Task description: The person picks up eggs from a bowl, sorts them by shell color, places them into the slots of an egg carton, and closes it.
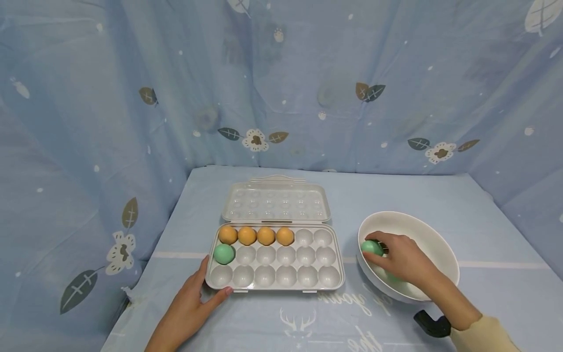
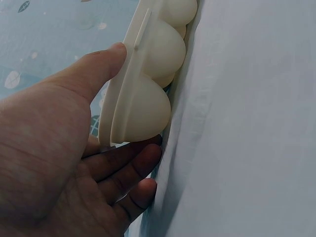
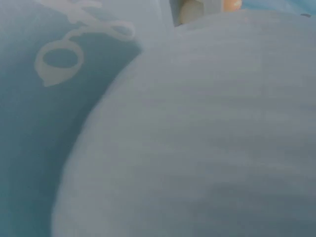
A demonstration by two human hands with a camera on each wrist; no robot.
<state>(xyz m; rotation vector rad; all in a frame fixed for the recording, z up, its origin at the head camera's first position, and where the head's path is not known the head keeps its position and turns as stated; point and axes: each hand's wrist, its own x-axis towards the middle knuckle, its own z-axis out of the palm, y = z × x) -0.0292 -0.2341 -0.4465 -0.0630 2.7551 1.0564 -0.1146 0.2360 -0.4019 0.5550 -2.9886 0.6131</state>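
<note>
A light egg box [image 1: 286,277] lies with its lid [image 1: 276,203] folded back. Several orange balls [image 1: 266,236] sit in its back row, and a green ball [image 1: 224,254] is at the left of the middle row. My left hand [image 1: 189,303] holds the box's front left corner; in the left wrist view the thumb [image 2: 106,61] is against the rim. Inside the white bowl [image 1: 440,249], my right hand [image 1: 402,259] grips another green ball [image 1: 371,247]. A bit of green shows under that hand. The right wrist view shows the bowl's outside but not the hand.
A pale blue cloth with white lettering [image 1: 347,299] covers the table. Patterned blue curtains [image 1: 281,88] stand behind and at both sides. Near the right wrist is a black curved piece [image 1: 433,325], in front of the bowl.
</note>
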